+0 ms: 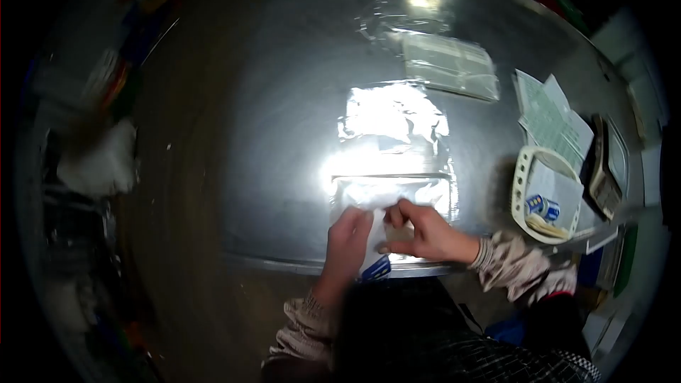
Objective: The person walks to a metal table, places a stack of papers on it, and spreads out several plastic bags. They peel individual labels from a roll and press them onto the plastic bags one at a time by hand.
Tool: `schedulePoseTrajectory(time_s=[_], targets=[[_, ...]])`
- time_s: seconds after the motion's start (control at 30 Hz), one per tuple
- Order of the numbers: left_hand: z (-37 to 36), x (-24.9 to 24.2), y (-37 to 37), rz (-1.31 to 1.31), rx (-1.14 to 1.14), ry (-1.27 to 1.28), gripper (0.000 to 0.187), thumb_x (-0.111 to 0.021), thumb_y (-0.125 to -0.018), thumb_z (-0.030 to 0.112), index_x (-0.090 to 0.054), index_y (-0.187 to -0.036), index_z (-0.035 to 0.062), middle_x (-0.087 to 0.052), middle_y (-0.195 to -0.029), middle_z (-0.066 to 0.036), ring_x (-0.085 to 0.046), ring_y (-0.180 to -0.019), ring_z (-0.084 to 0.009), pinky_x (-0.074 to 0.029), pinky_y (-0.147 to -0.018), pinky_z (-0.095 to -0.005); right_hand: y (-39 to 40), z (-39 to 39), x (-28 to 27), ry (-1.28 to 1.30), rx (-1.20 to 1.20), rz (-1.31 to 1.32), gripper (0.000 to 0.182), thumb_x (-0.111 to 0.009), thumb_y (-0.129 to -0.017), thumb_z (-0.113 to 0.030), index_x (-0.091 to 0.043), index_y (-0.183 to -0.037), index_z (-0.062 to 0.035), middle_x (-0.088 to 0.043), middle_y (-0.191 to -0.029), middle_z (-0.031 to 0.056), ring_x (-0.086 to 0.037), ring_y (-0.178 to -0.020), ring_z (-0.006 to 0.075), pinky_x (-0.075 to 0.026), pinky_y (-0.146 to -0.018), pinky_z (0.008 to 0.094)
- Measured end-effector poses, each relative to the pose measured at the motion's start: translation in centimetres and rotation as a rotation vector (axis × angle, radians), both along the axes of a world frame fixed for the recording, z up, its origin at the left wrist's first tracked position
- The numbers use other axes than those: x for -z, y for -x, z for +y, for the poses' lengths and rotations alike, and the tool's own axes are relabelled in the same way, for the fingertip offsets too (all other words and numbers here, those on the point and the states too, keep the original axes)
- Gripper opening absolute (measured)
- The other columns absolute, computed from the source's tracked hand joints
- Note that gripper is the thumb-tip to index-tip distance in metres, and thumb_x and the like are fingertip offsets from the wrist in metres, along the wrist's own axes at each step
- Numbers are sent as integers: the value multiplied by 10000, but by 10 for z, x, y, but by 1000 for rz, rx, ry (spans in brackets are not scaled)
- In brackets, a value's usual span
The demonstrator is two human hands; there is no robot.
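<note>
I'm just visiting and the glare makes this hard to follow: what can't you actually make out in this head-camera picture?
- Contents of the clear bag: washed out by glare on the metal table.
- What the left hand and right hand pinch: fingers cover it; only a blue-and-white corner shows.
- Print on the paper sheets: too small.
- Small items in the white basket: too small.
- Picture edges: dark and blurred.

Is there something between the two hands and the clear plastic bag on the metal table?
Nothing visible. The left hand and right hand already rest on the near edge of the clear plastic bag, on the metal table.
</note>
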State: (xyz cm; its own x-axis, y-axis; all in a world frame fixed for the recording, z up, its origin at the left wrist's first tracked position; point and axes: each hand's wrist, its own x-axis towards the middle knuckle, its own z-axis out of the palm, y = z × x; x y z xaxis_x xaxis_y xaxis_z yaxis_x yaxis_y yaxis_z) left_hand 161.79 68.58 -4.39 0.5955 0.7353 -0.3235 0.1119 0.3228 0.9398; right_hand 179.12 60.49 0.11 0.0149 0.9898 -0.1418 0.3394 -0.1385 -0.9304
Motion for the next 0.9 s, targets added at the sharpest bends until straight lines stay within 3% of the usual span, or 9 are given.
schedulePoseTrajectory(time_s=[0.1,0.2,0.33,0.43,0.53,0.63,0.77,0.87,0.9], targets=[[8,-15,-1,-34,-171,-134,133,-544,-971,141,-595,-930,26,-558,-817,9,-505,-779,-70,-440,-688,-251,33,-12,29,176,266,447,402,-729,-794,59,-363,-743,-100,-481,-749,2,-444,-726,70,-415,-687,229],[3,-19,1,-48,-265,-39,117,-550,-965,128,-600,-981,23,-571,-849,11,-516,-799,-73,-449,-708,-257,32,-3,19,94,375,480,362,-698,-823,76,-385,-741,-88,-462,-723,-34,-409,-650,36,-385,-615,197],[-39,-8,36,-6,-82,36,127,-623,-923,85,-640,-1016,0,-629,-916,-8,-573,-842,-74,-482,-724,-249,22,-8,22,4,469,540,162,-680,-865,25,-608,-1003,-21,-556,-768,-30,-505,-686,19,-427,-640,173],[-54,-4,42,-5,-111,113,126,-685,-880,87,-675,-952,-16,-671,-933,-50,-601,-742,-85,-497,-665,-241,16,-23,5,211,186,297,331,-706,-871,-48,-610,-1185,-10,-641,-847,-3,-564,-739,33,-454,-673,188],[-52,-11,45,39,-23,-177,175,-710,-828,67,-675,-980,-12,-671,-1073,-128,-635,-853,-156,-513,-727,-279,15,-32,-5,265,112,145,287,-748,-827,-76,-675,-1103,-47,-645,-947,46,-612,-837,99,-491,-777,256],[-48,-24,39,120,60,-770,183,-719,-786,81,-673,-940,-6,-585,-1262,-189,-590,-1085,-286,-482,-876,-371,11,-41,-3,41,49,-52,277,-786,-781,-109,-709,-1046,-97,-583,-1162,107,-581,-1082,212,-466,-928,329],[-53,-26,36,188,235,-926,159,-720,-760,110,-657,-868,12,-452,-1423,-192,-441,-1270,-387,-367,-1017,-459,18,-53,-6,-30,118,-271,312,-819,-726,-166,-728,-1023,-147,-436,-1402,175,-413,-1298,360,-373,-1054,431],[-58,-28,33,210,265,-979,139,-715,-772,116,-643,-847,23,-456,-1419,-182,-441,-1274,-391,-354,-1020,-462,20,-61,-6,-119,71,-411,317,-819,-719,-175,-730,-1022,-149,-406,-1433,198,-410,-1297,381,-360,-1063,447],[-58,-33,32,216,262,-1013,137,-717,-770,109,-643,-850,25,-488,-1386,-178,-464,-1254,-382,-376,-1002,-451,21,-63,-7,-143,56,-421,289,-796,-744,-145,-728,-1025,-139,-495,-1358,169,-486,-1228,346,-428,-999,417]])
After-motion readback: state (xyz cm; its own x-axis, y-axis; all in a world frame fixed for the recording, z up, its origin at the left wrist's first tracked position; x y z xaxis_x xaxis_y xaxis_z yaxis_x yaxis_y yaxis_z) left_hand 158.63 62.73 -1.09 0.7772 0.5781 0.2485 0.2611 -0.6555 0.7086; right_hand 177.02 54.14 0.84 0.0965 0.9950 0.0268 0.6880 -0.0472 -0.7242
